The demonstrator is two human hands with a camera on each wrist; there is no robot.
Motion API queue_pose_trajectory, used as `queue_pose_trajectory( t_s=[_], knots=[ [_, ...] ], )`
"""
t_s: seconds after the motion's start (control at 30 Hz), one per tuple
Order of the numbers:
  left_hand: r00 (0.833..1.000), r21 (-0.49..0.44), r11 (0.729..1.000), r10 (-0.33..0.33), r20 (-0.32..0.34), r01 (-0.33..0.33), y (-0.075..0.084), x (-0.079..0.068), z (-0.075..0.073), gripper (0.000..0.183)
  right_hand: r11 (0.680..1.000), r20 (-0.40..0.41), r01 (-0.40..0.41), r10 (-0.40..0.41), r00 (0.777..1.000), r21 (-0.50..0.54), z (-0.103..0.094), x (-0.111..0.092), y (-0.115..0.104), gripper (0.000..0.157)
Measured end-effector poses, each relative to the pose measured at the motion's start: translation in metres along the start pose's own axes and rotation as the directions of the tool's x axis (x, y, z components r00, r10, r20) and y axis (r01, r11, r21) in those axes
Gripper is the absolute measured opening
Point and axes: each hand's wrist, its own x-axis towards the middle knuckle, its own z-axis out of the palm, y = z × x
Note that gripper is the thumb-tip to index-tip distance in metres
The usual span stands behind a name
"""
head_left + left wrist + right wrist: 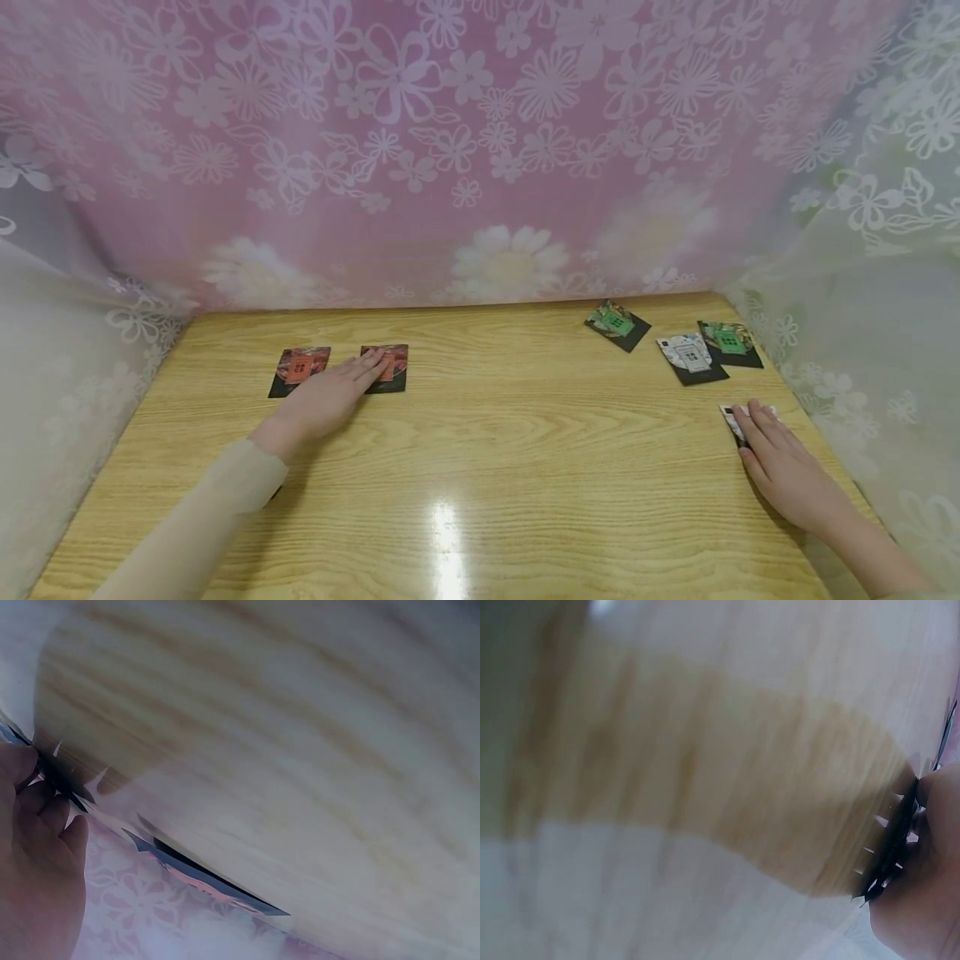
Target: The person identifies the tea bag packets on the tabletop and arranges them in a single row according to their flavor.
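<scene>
My left hand (330, 400) lies with extended fingers on a flat black-and-red packet (398, 377), covering its left part. Just left of it, another black-and-red packet (302, 367) lies flat; the left wrist view shows a black packet with red print (214, 885) nearly edge-on beyond the hand (45, 855). At the right, my right hand (791, 475) rests its straight fingers on a white-and-black packet (731, 422), most of which is hidden. The right wrist view catches this hand (919, 877) at its edge, over the dark packet (891, 851).
Beyond the right hand lies a second white-and-black packet (692, 358), touching or overlapping a green-and-black packet (731, 343). Another green-and-black packet (617, 325) sits near the back edge. A flowered cloth (495, 167) hangs behind the wooden table (510, 450) and along both sides.
</scene>
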Motion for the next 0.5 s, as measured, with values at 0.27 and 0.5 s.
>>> queue_pose_trajectory(
  t_s=[0.27,0.5],
  knots=[
    [1.0,0.045,0.999,-0.005,-0.011,0.006,-0.0025,0.0007,-0.001,0.056,1.0,-0.006,0.005,-0.005,1.0,-0.004,0.0007,0.0001,0.0006,0.061],
    [0.993,0.161,0.985,0.082,-0.082,-0.068,-0.0022,0.0043,-0.004,0.057,0.999,-0.016,0.026,-0.026,1.0,-0.022,0.0029,0.0005,0.0034,0.061]
  ],
)
